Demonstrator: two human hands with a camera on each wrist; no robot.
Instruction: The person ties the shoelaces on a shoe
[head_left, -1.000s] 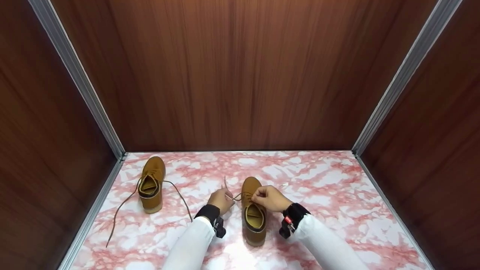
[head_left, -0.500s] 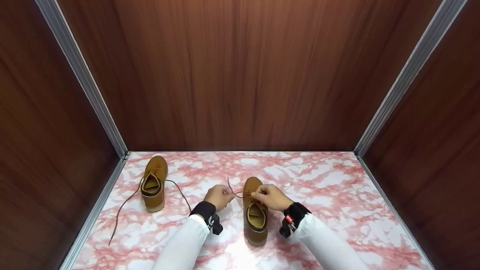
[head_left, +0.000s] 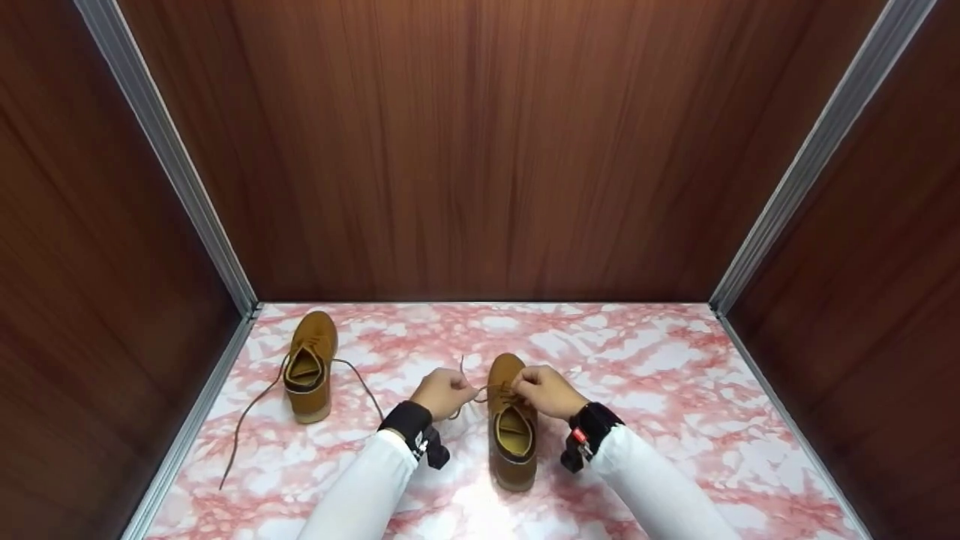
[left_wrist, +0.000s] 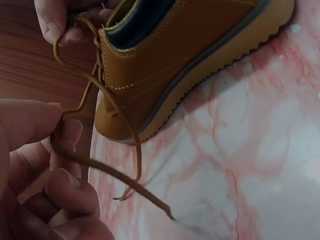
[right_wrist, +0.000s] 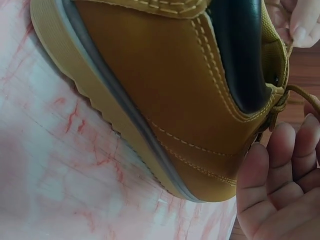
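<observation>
A tan lace-up shoe [head_left: 516, 466] stands upright on the tabletop, toe pointing away from me. On its left side, my left hand [head_left: 441, 393] pinches a brown shoelace [left_wrist: 112, 171] between thumb and index finger; the loose end hangs past the fingers in the left wrist view. My right hand [head_left: 551, 393] is over the eyelets from the right, thumb and index finger pinching the lace close to the shoe's throat. A second stretch of lace [left_wrist: 131, 125] loops from there down to a dark tip. The right hand's pinch is partly hidden in the right wrist view.
A matching shoe [head_left: 309, 403] stands at the left, its laces [head_left: 238, 435] trailing loose on both sides. The red-and-white marbled tabletop [head_left: 660, 435] is bounded by a brown wood-grain back panel [head_left: 480, 150], side panels and metal frame strips [head_left: 176, 161].
The left hand has shifted slightly, the lace in its fingers now forming a loop beside the shoe. The right hand has moved a little rightward over the eyelets. Both shoes keep their places.
</observation>
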